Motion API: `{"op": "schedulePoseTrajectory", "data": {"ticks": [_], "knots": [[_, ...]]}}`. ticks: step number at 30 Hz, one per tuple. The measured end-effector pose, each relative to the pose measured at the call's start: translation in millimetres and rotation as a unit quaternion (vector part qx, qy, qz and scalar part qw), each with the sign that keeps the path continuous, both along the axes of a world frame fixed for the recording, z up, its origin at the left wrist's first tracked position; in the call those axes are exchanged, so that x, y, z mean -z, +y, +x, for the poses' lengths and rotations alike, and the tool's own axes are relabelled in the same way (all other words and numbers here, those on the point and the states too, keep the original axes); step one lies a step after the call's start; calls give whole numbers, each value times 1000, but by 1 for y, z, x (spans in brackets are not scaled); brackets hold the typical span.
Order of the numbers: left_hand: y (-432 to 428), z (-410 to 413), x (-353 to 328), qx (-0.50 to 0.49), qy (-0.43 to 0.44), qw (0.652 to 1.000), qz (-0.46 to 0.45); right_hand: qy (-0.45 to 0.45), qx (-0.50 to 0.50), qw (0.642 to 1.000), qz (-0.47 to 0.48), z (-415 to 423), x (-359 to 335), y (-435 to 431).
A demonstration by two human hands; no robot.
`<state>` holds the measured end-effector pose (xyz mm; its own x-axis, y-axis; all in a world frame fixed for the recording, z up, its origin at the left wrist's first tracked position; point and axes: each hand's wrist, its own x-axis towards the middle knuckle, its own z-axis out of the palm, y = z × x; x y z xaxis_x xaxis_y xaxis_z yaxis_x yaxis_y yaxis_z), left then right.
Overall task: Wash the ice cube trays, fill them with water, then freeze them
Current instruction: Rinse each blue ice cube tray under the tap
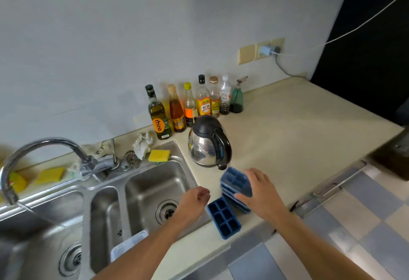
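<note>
- Both forearms reach in from the bottom edge, well apart.
- Left hand (pixel 194 200) hovers over the sink (pixel 188 169) rim, fingers loosely curled and holding nothing.
- Right hand (pixel 259 191) lies across the top of the stack (pixel 234 180) of blue trays, fingers nearly straight and thumb along the near side. I cannot tell whether it is squeezing.
- One tray (pixel 223 218) lies alone, cavities up, on the counter (pixel 298 135) between the hands, just beside the stack and close to the sink.
- Stack stands in front of the kettle (pixel 208 142), slightly fanned rather than squared up.
- Handling, as a guess: the trays look like light moulded plastic or silicone, so they should lift easily but may flex or twist.
- Nested trays may stick together, so the top one could drag the next up with it.
- Best hold is probably across the short width, thumb on one long rim and fingers on the other.
- Once wet they will likely be slippery, and once filled they should be carried level with both hands.
- Nothing looks washed yet; a sponge (pixel 159 155) waits on the sink's back ledge.
</note>
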<state>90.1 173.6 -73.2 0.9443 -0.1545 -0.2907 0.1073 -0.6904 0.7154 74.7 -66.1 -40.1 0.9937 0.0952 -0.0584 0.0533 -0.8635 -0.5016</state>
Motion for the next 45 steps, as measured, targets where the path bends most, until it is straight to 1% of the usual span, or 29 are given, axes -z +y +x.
{"op": "schedulePoseTrajectory", "data": {"ticks": [4,7,10,14,20,22,24,26,28,31,33,37,41,42,45], "knots": [[16,-16,-10,-37,-3,999,-14,15,-31,998,-60,7,7,7],[26,-32,-11,-51,-3,999,-3,6,-21,997,-69,9,12,11],[32,-45,-10,-65,21,997,-22,-3,-4,999,-54,8,12,16],[45,-48,-8,-70,35,995,-59,-23,9,1000,4,1,4,36],[86,-39,1,-115,66,978,-159,-36,-4,994,102,-9,-15,118],[115,-39,-2,-126,78,965,-217,-25,-12,993,116,-10,-20,159],[155,-39,-9,-157,109,940,-283,-14,-15,992,123,-9,-23,208],[204,-42,-14,-198,130,911,-338,7,-21,989,147,-11,-24,265],[256,-43,-14,-222,134,891,-373,32,-39,985,167,-11,-24,327],[331,-59,-6,-271,136,865,-401,68,-80,976,193,-17,-15,418],[373,-72,1,-312,137,837,-428,97,-108,970,193,-25,-7,469],[433,-85,13,-381,154,792,-451,151,-142,961,182,-32,12,540],[465,-87,29,-410,181,775,-444,191,-148,955,173,-33,28,578],[471,-86,32,-414,180,778,-437,207,-146,953,166,-32,30,584],[484,-75,34,-417,177,808,-377,287,-118,935,172,-24,32,597]]}}
